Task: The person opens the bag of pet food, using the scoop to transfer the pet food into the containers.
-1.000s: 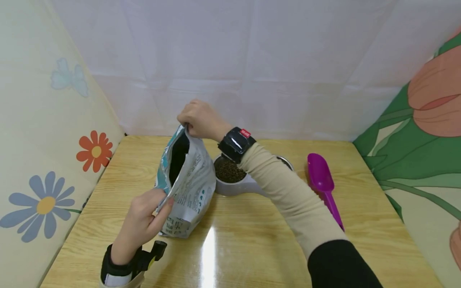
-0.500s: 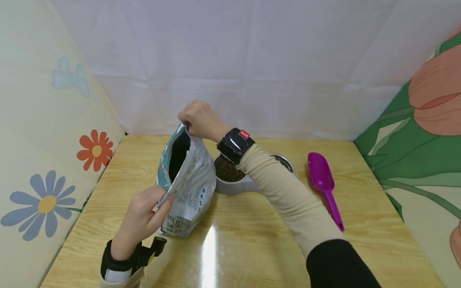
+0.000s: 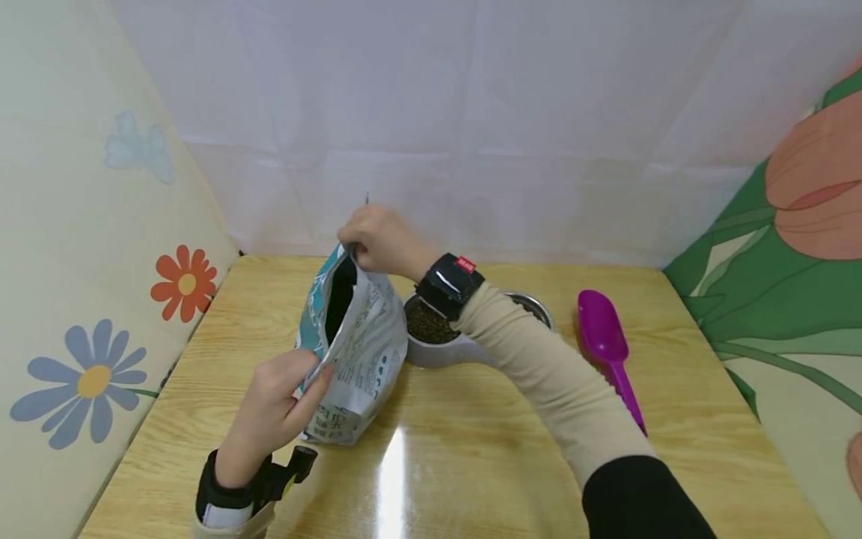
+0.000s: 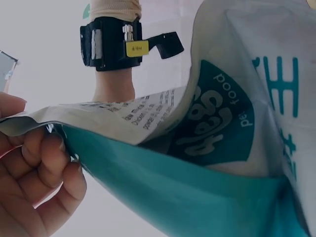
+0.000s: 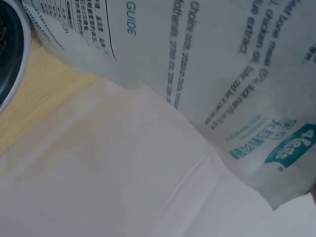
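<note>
A silver-white and teal pet food bag (image 3: 367, 359) stands on the table, its mouth parted and dark inside. My left hand (image 3: 272, 400) pinches the near corner of the mouth between thumb and curled fingers; the left wrist view shows the bag's rim (image 4: 113, 138) running away from that hand (image 4: 37, 173). At the far corner my right hand (image 3: 387, 239) grips the rim from above. Printed text on the bag's side (image 5: 163, 54) fills much of the right wrist view. Beside the bag is a pale double bowl (image 3: 447, 353) with brown kibble (image 3: 431, 326), partly hidden under the right wrist.
A purple scoop (image 3: 602, 329) lies on the right of the wooden table (image 3: 498, 464), handle toward me. White cloth (image 3: 539, 135) hangs behind the table. Flower-printed panels stand at the left (image 3: 60, 262) and right (image 3: 774, 299).
My right hand has come down slightly with its corner of the bag, and the bag's mouth looks narrower. The left hand keeps its pinch. The head view has shifted a little.
</note>
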Motion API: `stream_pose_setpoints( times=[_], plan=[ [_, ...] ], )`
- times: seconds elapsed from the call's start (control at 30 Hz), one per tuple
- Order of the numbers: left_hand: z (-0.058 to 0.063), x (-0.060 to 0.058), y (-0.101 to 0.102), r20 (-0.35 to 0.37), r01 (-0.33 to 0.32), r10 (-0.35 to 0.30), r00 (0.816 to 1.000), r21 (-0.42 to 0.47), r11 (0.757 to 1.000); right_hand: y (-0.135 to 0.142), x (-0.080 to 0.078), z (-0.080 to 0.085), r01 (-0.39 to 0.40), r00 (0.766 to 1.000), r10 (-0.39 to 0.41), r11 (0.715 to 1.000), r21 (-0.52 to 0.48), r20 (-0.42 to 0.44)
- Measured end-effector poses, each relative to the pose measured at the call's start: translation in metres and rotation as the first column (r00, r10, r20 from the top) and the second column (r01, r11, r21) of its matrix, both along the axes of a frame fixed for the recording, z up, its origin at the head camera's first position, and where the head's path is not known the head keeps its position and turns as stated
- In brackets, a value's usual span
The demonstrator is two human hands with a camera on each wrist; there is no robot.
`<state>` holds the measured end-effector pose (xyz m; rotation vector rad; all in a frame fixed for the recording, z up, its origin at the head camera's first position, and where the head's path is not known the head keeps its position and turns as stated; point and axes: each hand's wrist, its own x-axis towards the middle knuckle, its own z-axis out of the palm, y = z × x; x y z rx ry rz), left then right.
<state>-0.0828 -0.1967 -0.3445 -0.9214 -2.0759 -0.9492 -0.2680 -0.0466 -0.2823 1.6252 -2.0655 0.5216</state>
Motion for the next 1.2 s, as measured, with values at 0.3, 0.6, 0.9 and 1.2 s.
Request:
stream_pose_setpoints(
  times=[0.3,0.6,0.9,1.2],
  plan=[
    [0.0,0.0,0.001,0.015,-0.002,0.001,1.0,0.023,1.0,-0.003,0.003,-0.004,0.134,0.991,-0.134,0.991,-0.005,-0.019],
    [-0.006,-0.001,-0.002,-0.022,0.005,-0.003,1.0,0.056,0.998,-0.001,0.007,0.001,-0.024,0.999,0.022,0.999,0.038,0.049],
    [-0.005,0.002,-0.002,-0.016,0.004,-0.003,1.0,0.046,0.999,-0.003,0.01,-0.003,-0.124,0.991,0.124,0.992,-0.015,0.046],
    [-0.004,0.002,0.0,-0.045,-0.015,0.017,0.999,0.047,0.999,-0.008,0.01,-0.009,-0.074,0.997,0.071,0.993,-0.087,-0.038]
  ],
)
